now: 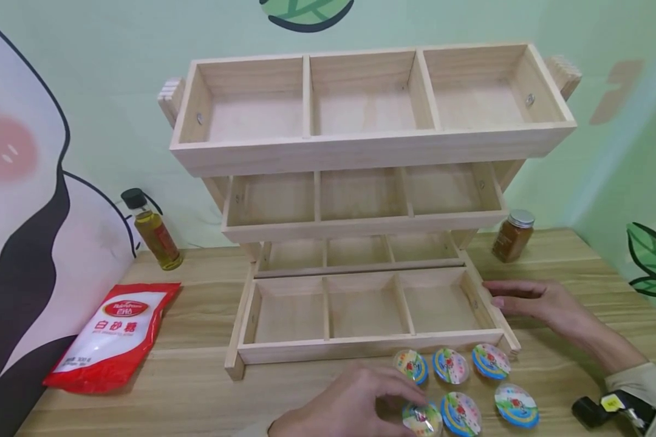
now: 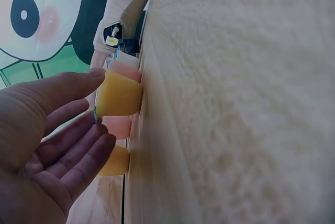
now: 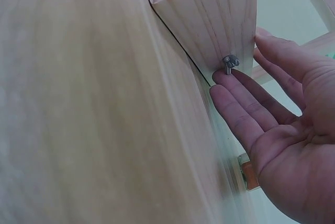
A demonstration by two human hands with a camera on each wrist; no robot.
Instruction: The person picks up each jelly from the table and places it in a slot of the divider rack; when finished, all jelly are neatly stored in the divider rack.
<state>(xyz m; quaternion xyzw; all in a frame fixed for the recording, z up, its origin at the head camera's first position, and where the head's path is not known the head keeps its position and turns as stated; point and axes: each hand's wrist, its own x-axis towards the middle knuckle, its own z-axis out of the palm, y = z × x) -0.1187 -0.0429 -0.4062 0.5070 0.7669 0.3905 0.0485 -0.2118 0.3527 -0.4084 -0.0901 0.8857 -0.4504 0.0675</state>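
My left hand (image 1: 355, 400) is low in the head view, its thumb and fingers spread about a jelly cup (image 1: 422, 419) with a printed lid. In the left wrist view that yellow jelly cup (image 2: 120, 94) stands on the table between thumb and fingertips; a firm grip does not show. My right hand (image 1: 546, 303) touches the right side of a tiered wooden rack (image 1: 372, 349) with nearly straight fingers. Seen from the right wrist, its fingertips lie against a wooden end piece (image 3: 214, 20) beside a metal wing nut (image 3: 230, 62).
More jelly cups (image 1: 461, 414) stand in front of the rack. A red and white sugar bag (image 1: 115, 340) and an oil bottle (image 1: 155, 233) are at the left. Behind my right hand stands a brown jar (image 1: 514, 237) with a metal lid. The rack's trays have three compartments each.
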